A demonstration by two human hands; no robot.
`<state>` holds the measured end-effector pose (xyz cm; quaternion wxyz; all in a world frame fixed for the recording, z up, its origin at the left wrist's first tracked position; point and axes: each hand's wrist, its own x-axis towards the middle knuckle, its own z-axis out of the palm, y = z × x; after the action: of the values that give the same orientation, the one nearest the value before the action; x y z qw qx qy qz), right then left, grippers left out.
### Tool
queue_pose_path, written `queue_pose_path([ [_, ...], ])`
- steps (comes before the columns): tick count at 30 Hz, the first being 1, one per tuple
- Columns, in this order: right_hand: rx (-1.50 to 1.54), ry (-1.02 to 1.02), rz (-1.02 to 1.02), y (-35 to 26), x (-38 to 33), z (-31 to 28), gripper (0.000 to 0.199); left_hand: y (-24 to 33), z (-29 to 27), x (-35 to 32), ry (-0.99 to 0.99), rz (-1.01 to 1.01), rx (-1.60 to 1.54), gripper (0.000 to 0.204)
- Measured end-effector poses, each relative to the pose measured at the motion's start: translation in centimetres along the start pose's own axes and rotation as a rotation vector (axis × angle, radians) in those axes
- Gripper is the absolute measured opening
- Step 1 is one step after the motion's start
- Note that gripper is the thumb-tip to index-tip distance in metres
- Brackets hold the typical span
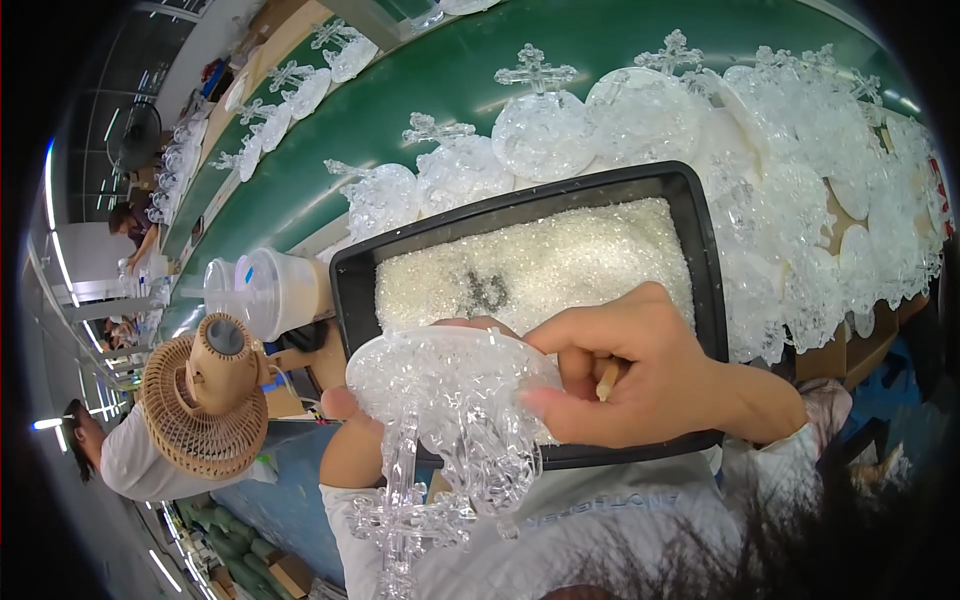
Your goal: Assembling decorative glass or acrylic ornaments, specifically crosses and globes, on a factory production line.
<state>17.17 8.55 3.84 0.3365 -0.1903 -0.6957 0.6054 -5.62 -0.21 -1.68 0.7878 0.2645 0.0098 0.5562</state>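
Over the near side of a black tray (705,290) of clear glittering granules, I hold a clear plastic cross ornament (425,520) with a round, granule-coated base (440,365). It is tilted, base up and cross hanging toward me. My left hand (352,450) is closed around the base from behind and below; its thumb shows at the left rim, and most of its fingers are hidden. My right hand (640,365) is closed at the base's right edge, with a short wooden stick (607,380) between its fingers. The stick's far end is hidden.
Several similar ornaments (540,130) line the green conveyor belt (440,70), and many more crowd the right side. Plastic tubs (270,290) and a tan fan (205,400) stand left of the tray. Another person (135,455) sits at the far left.
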Motion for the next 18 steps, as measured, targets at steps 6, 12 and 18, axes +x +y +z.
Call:
queue_pose_path([
  [6,-0.078,-0.036,0.01,0.4,-0.2,-0.3,0.012,2.1,-1.1,-2.8,0.262,-0.4,0.182,0.143],
  [12,-0.134,-0.05,-0.016,0.6,-0.2,-0.3,0.011,1.7,0.0,-2.0,0.243,-0.325,0.167,0.125],
  [18,-0.102,-0.049,-0.047,0.8,-0.2,-0.4,0.01,1.5,1.4,-0.8,0.22,-0.261,0.148,0.107],
])
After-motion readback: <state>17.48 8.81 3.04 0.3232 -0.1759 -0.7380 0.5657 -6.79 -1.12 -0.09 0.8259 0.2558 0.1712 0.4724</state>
